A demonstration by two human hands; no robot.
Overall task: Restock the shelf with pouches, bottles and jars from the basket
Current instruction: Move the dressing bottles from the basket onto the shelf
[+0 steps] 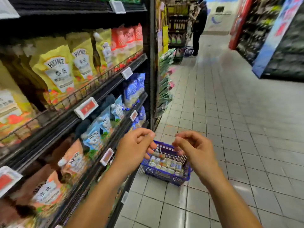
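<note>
The basket (165, 176) on the floor is full of jars (166, 163). The left hand (136, 145) and right hand (194, 148) hover above it, loosely curled and empty. Judged status: most restocking of the shelf (102, 89) remains.

The left hand (134, 145) hides a far corner of the basket (164, 177), labels on its jars (166, 163) are too small to read, and the lowest pouches (44, 193) are blurred.
</note>
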